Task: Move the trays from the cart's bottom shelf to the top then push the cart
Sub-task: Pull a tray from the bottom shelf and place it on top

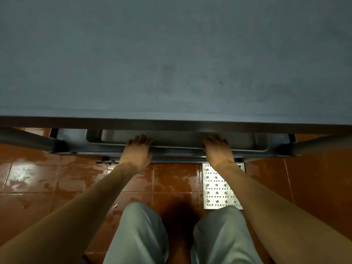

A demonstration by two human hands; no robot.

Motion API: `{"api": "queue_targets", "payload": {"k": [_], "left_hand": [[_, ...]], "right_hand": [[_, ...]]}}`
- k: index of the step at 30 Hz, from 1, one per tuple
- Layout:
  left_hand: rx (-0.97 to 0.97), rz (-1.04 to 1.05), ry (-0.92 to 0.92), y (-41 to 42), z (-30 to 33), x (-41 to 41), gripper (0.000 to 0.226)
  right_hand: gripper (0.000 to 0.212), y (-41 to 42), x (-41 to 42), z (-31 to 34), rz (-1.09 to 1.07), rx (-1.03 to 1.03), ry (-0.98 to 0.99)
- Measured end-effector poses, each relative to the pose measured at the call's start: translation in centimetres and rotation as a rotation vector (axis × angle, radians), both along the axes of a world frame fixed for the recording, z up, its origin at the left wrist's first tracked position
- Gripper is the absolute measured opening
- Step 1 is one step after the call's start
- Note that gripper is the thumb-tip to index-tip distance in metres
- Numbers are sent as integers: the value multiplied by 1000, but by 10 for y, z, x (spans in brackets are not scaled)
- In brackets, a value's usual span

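Tray [179,139]: sat on the cart's bottom shelf [80,149], mostly hidden beneath the top shelf [171,54]; only its near rim showed.
Left hand [138,149]: fingers curled over the near rim, clamped on the tray.
Right hand [218,149]: the same, clamped on the rim further along.
Top shelf: bare across the visible surface — room to receive the tray.
Risk: the floor [171,180] looked wet and glossy; a foot could slip while lifting from a crouch.
Risk: the top shelf's front edge [171,123] overhung the tray — lifting before it is drawn fully clear would likely strike it.
Clearance: cart posts [28,141] stood well apart from both hands; open floor lay behind, with a metal plate [219,187] set into it.
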State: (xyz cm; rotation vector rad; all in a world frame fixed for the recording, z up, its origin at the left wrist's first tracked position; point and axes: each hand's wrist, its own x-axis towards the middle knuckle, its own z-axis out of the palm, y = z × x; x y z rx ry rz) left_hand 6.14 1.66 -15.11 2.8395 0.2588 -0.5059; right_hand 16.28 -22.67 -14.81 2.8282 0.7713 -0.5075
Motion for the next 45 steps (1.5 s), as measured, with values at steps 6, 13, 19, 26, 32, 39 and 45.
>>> {"api": "queue_targets", "payload": {"k": [6,13,19,26,32,39,45], "left_hand": [[124,-43,-11,2,-5,13,34],[211,-151,-12,9,17,9,31],[261,-152,-129,10,58,-3,32],[240,-212,-198,14,133,-11,37],[168,-174,-157,12,176,-41,19],[116,-199,-216,6,241,-65,26],[136,-209,-190,4,285,-88,48]], "right_hand": [[34,1,4,-3,56,25,-31],[26,-7,1,16,100,59,-18],[25,-15,-1,58,119,137,-44],[18,-17,-24,118,79,205,-81],[29,-19,-46,170,127,170,-85],[30,-25,-66,232,181,230,-111],[31,-27,-80,285,247,212,-106]]}}
